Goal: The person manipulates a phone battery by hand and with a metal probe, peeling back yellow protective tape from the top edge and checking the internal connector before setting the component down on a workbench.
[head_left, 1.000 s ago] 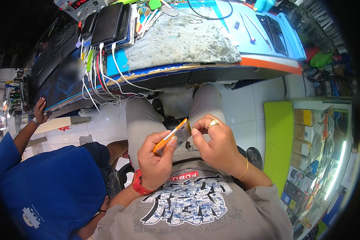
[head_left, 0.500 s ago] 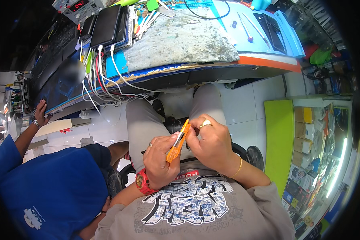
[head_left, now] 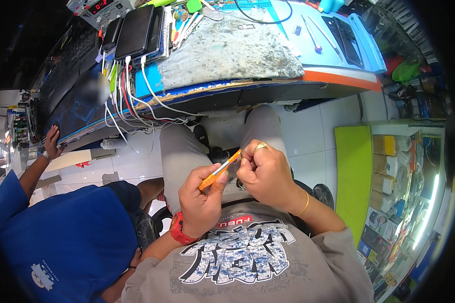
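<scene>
My left hand [head_left: 201, 194] is closed on a slim orange packet [head_left: 221, 170] over my lap, thumb on one side and fingers on the other. The packet slants up to the right and shows a pale strip along its edge. Beside its upper end is my right hand [head_left: 262, 169], fingers curled in a pinch with a gold ring showing. Whether the right fingertips touch the packet or hold something small cannot be made out.
Ahead is a workbench with a stained grey mat [head_left: 227, 50], black phones [head_left: 135, 31], white charging cables [head_left: 156, 96] and thin hand tools [head_left: 312, 34]. A person in a blue shirt [head_left: 71, 242] sits at my left. A glass display case [head_left: 389, 202] stands at right.
The orange packet has turned from steep to a flatter slant, more edge-on. My left hand has shifted slightly, and my right fingers have curled closer together.
</scene>
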Motion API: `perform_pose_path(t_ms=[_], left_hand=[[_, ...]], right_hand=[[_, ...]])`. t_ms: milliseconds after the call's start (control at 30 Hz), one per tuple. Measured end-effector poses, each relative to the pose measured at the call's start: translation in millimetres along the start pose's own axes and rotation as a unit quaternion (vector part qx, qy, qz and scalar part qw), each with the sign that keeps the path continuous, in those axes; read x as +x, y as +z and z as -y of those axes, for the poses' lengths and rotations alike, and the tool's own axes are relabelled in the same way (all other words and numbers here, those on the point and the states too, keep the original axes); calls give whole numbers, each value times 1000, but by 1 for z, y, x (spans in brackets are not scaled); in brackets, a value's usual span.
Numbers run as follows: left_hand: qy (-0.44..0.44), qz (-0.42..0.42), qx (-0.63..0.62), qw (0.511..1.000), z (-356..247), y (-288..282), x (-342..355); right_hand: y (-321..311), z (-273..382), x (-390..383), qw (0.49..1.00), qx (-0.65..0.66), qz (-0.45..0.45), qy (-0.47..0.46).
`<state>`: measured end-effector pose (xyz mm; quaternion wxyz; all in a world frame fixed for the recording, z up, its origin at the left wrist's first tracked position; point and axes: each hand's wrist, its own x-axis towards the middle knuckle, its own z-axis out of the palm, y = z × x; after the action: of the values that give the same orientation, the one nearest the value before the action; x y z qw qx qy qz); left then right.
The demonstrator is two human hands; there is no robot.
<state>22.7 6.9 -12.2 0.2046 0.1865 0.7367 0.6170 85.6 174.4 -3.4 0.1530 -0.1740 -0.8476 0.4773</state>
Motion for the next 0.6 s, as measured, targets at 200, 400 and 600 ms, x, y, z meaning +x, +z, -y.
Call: perform_pose_path(t_ms=[200,400,600], left_hand=[[-85,34,-71,993,-8,-2,2],[-68,7,-77,995,-6,2,2],[119,21,82,989,-3,1,3]], right_hand=[[-14,-5,-1,990,76,77,92],[-14,-9,-6,997,54,39,35],[-7,3,-9,990,116,-9,80]])
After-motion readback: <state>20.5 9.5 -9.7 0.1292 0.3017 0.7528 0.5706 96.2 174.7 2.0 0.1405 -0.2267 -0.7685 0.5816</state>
